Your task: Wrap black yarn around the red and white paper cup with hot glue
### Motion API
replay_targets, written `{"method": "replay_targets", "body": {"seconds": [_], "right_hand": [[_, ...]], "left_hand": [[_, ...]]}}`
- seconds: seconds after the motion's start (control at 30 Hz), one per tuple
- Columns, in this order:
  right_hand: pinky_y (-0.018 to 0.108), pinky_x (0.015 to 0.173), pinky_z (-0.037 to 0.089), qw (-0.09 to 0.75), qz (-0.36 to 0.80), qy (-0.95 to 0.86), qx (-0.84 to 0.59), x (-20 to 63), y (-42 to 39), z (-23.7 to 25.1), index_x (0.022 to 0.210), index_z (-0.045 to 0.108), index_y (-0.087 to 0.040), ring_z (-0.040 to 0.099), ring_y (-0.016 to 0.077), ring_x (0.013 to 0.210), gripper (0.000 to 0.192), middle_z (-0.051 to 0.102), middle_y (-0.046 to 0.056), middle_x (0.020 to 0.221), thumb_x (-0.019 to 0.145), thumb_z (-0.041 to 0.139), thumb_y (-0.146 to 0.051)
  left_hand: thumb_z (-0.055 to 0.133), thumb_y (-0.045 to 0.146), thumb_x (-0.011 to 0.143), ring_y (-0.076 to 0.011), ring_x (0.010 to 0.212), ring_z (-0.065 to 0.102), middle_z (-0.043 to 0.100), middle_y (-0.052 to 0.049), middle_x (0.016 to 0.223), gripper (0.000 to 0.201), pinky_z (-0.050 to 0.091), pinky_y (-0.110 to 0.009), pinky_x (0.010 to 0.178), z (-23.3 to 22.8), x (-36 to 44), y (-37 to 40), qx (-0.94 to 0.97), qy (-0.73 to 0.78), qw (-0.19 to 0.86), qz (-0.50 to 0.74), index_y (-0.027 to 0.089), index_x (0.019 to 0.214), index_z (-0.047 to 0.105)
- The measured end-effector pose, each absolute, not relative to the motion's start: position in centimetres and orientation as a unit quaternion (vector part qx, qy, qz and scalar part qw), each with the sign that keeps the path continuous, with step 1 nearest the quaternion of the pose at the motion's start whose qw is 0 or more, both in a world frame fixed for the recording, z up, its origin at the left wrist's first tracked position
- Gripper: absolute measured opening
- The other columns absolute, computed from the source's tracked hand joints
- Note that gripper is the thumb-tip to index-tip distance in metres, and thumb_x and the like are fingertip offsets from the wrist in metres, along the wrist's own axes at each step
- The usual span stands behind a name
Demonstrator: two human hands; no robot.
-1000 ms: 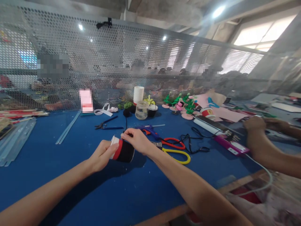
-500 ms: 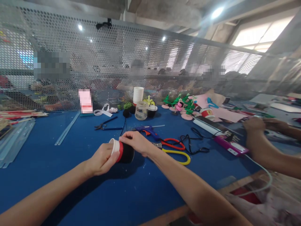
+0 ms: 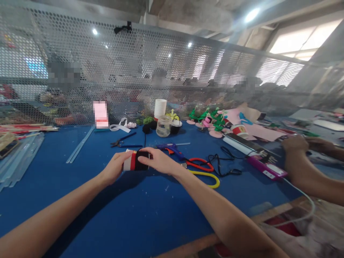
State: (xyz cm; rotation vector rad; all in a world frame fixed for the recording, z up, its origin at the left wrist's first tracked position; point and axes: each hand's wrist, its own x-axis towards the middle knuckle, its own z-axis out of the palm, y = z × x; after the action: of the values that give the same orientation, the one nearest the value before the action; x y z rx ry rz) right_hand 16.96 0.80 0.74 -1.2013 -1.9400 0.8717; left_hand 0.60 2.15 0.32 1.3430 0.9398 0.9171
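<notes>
Holding a small cup (image 3: 135, 161) on its side just above the blue counter (image 3: 134, 215), we grip it with both hands: our left hand (image 3: 114, 169) is clamped on the white rim end, our right hand (image 3: 160, 161) is closed over the black-wrapped end, fingers across the top. A red band sits between the white and black parts. No readable writing on it.

Just beyond the right hand lie a blue glue gun (image 3: 172, 148) and red-and-yellow scissors (image 3: 202, 168), near but not touching the cup. Blue-handled pliers (image 3: 124, 141) lie farther back. By the mesh screen (image 3: 161, 71) stand a stack of white cups (image 3: 160, 108), a clear jar (image 3: 163, 126) whose contents we cannot tell, and a small black pot (image 3: 176, 127). Green and pink craft pieces (image 3: 209, 120) crowd the right rear; another red-and-white cup (image 3: 238, 129) has print too small to read.

At far right a co-worker's hand (image 3: 295, 143) rests near a magenta tool (image 3: 266, 169) with a white cord. Clear strips (image 3: 18, 157) lie at the left edge. Open blue surface sits near us, under our forearms.
</notes>
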Motion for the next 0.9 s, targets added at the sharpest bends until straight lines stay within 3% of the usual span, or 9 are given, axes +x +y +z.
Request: {"method": "replay_targets", "body": {"seconds": [0.13, 0.23, 0.3, 0.37, 0.53, 0.67, 0.77, 0.83, 0.9], "right_hand": [[0.033, 0.082, 0.038, 0.320, 0.269, -0.806, -0.419, 16.4, 0.5, 0.5, 0.107, 0.049, -0.011, 0.050, 0.0184, 0.094, 0.046, 0.054, 0.012, 0.105, 0.069, 0.055, -0.036], [0.033, 0.084, 0.037, 0.330, 0.256, -0.819, -0.393, 16.2, 0.4, 0.2, 0.108, 0.048, -0.012, 0.048, 0.0184, 0.097, 0.048, 0.052, 0.012, 0.108, 0.068, 0.056, -0.038], [0.031, 0.083, 0.037, 0.351, 0.252, -0.819, -0.378, 16.0, 0.4, 0.0, 0.103, 0.050, -0.013, 0.049, 0.0167, 0.096, 0.039, 0.054, 0.010, 0.105, 0.073, 0.050, -0.038], [0.029, 0.079, 0.039, 0.376, 0.248, -0.806, -0.384, 15.8, 0.5, -0.1, 0.093, 0.055, -0.014, 0.052, 0.0146, 0.089, 0.031, 0.058, 0.009, 0.095, 0.079, 0.039, -0.036], [0.022, 0.056, 0.042, 0.397, 0.250, -0.709, -0.527, 17.1, 1.4, 0.6, 0.060, 0.053, -0.014, 0.055, 0.0104, 0.054, 0.043, 0.059, 0.004, 0.060, 0.081, 0.029, -0.043], [0.019, 0.053, 0.040, 0.384, 0.108, -0.643, -0.654, 21.4, 2.9, 2.2, 0.069, 0.052, -0.016, 0.055, 0.0093, 0.055, 0.038, 0.060, 0.003, 0.067, 0.082, 0.025, -0.039], [0.022, 0.056, 0.038, 0.339, 0.077, -0.618, -0.705, 25.0, 3.8, 2.4, 0.069, 0.055, -0.015, 0.056, 0.0138, 0.065, 0.021, 0.060, 0.005, 0.070, 0.075, 0.039, -0.027], [0.022, 0.051, 0.036, 0.277, 0.108, -0.626, -0.721, 26.5, 4.2, 1.8, 0.054, 0.056, -0.015, 0.054, 0.0151, 0.056, 0.011, 0.057, 0.003, 0.053, 0.063, 0.054, -0.021], [0.022, 0.045, 0.033, 0.223, 0.142, -0.633, -0.727, 27.1, 4.5, 0.9, 0.042, 0.052, -0.015, 0.052, 0.0146, 0.047, 0.014, 0.050, 0.001, 0.040, 0.052, 0.061, -0.016]], "left_hand": [[0.055, 0.037, 0.062, -0.0093, 0.045, 0.046, 0.055, 0.001, 0.051, 0.026, 0.034, -0.021, 0.046, 0.2, 0.8, 2.2, 0.503, 0.429, 0.650, 0.375, 0.012, 0.062, 0.059], [0.056, 0.039, 0.061, -0.0068, 0.039, 0.040, 0.050, 0.003, 0.044, 0.028, 0.027, -0.019, 0.041, 0.1, 0.7, 2.0, 0.544, 0.435, 0.625, 0.354, 0.011, 0.057, 0.058], [0.057, 0.040, 0.059, -0.0050, 0.036, 0.035, 0.045, 0.005, 0.039, 0.030, 0.022, -0.018, 0.039, 0.0, 0.8, 1.7, 0.569, 0.441, 0.605, 0.339, 0.011, 0.051, 0.054], [0.057, 0.041, 0.058, -0.0042, 0.035, 0.032, 0.042, 0.006, 0.037, 0.032, 0.020, -0.018, 0.038, 0.0, 1.0, 1.5, 0.583, 0.452, 0.589, 0.330, 0.012, 0.048, 0.051], [0.051, 0.041, 0.062, -0.0053, 0.036, 0.032, 0.041, 0.006, 0.038, 0.032, 0.020, -0.019, 0.039, -0.2, 1.3, 1.2, 0.603, 0.474, 0.554, 0.325, 0.011, 0.051, 0.052], [0.049, 0.040, 0.064, -0.0060, 0.036, 0.033, 0.042, 0.005, 0.039, 0.032, 0.022, -0.019, 0.039, -0.4, 1.0, 1.6, 0.606, 0.483, 0.530, 0.344, 0.011, 0.052, 0.053], [0.049, 0.040, 0.063, -0.0063, 0.037, 0.034, 0.042, 0.005, 0.039, 0.032, 0.023, -0.019, 0.040, -0.4, 0.8, 1.9, 0.606, 0.489, 0.509, 0.366, 0.011, 0.050, 0.052], [0.048, 0.040, 0.063, -0.0065, 0.038, 0.035, 0.042, 0.004, 0.039, 0.032, 0.024, -0.019, 0.040, -0.2, 0.8, 2.0, 0.609, 0.495, 0.492, 0.377, 0.011, 0.049, 0.051], [0.047, 0.040, 0.063, -0.0065, 0.039, 0.034, 0.041, 0.005, 0.040, 0.031, 0.024, -0.019, 0.041, -0.1, 0.8, 2.0, 0.616, 0.501, 0.474, 0.381, 0.012, 0.049, 0.050]]}}
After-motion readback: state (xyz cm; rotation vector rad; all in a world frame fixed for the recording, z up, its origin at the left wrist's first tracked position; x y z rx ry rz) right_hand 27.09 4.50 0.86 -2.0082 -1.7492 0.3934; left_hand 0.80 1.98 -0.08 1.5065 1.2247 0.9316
